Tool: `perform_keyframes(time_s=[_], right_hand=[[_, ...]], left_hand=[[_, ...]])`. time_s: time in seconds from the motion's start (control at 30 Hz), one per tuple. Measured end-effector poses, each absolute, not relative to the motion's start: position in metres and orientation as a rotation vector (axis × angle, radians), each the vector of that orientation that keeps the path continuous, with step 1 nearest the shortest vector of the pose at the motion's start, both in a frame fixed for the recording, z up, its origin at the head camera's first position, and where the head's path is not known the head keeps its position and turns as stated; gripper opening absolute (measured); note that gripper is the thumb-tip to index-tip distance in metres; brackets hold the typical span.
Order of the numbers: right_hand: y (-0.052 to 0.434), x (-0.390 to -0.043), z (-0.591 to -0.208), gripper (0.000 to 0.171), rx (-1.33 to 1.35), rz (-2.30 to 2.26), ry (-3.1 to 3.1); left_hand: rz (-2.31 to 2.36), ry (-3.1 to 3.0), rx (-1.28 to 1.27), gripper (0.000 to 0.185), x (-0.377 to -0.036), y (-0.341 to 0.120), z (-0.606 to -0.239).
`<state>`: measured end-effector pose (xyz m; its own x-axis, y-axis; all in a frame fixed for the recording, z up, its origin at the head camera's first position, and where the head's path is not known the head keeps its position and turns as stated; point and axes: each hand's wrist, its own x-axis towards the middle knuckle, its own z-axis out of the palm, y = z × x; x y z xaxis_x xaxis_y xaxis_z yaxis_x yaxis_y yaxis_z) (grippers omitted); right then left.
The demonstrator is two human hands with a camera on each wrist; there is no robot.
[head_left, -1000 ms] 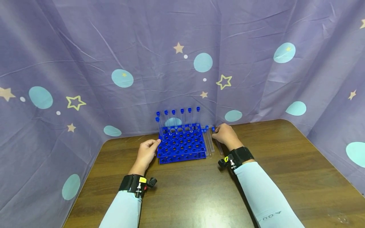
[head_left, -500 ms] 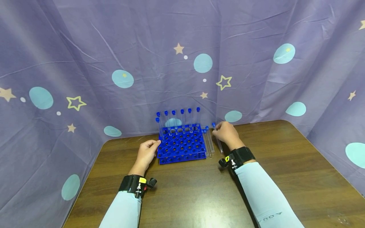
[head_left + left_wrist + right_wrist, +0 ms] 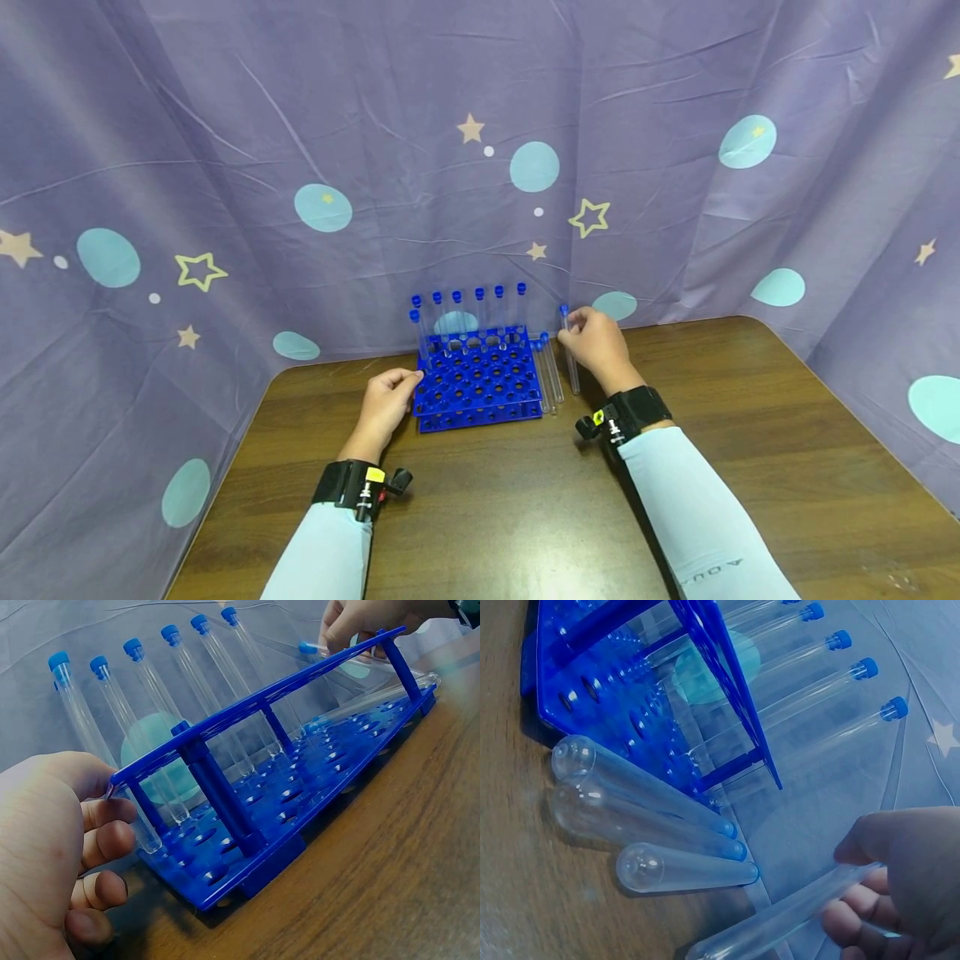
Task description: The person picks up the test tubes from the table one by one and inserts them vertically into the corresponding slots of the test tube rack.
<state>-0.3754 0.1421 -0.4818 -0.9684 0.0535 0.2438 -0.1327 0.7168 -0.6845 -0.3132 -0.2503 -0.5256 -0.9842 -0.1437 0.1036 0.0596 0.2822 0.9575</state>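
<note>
My left hand (image 3: 384, 407) pinches the left edge of a blue test tube rack (image 3: 480, 408), thumb on top of the upper plate and the index finger under it in the left wrist view. My right hand (image 3: 602, 346) holds a clear test tube (image 3: 780, 919) with a blue cap, between thumb and fingers near its capped end. The tube leans steeply, cap up, its round end low over the table. Several capped test tubes (image 3: 214, 690) stand in the rack's back row, and another (image 3: 420, 337) stands just before them at the left end.
Three capped test tubes (image 3: 682, 868) lie side by side on the wooden table (image 3: 495, 508), along the rack's right side. A purple curtain (image 3: 420, 125) with stars and dots hangs close behind the rack.
My right hand has risen slightly and tilted its test tube from lying on the table to a steep slant, cap upward. The left hand and the rack have stayed in place.
</note>
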Motion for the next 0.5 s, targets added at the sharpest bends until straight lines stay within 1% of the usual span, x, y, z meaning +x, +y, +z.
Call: perform_keyframes(time_s=[0.5], right_hand=[[0.1385, -0.3749, -0.4812, 0.034, 0.137, 1.155, -2.445]], left_hand=[[-1.775, -2.385, 0.082, 0.029, -0.3134, -0.2505, -0.526]])
